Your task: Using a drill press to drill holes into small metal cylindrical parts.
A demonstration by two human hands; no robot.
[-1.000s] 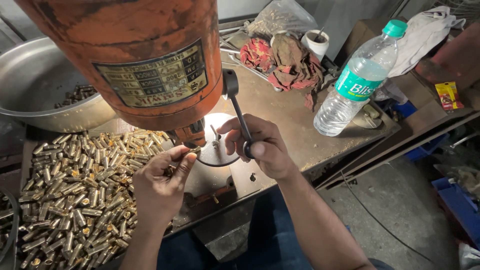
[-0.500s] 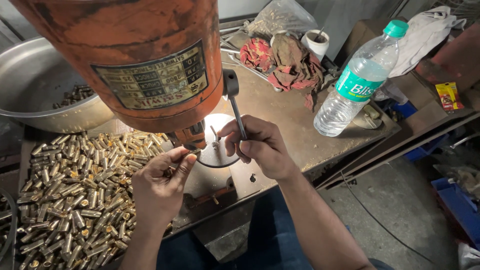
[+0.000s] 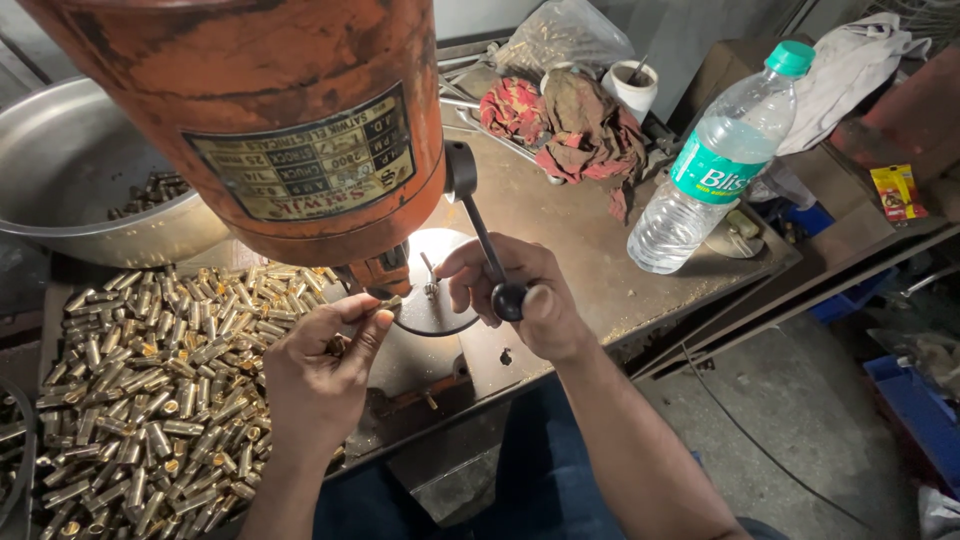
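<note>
Workshop bench (image 3: 560,230) of worn, dusty metal, seen from above by a seated person. Nearest, the left hand (image 3: 320,375) pinches a small brass piece (image 3: 388,301) between thumb and forefinger, just under the nose of an orange drill press (image 3: 270,120). The right hand (image 3: 520,300) is closed around the black knob of the press's feed lever (image 3: 480,240). Between the hands lies a lit round work table (image 3: 440,300) with a small upright pin. To the left spreads a heap of brass casings (image 3: 150,390). Farther back sit a steel basin (image 3: 70,190), red rags (image 3: 570,120) and a plastic water bottle (image 3: 720,170). With fingertips so close beneath the spindle, pulling the lever early could likely pinch or cut them.
</note>
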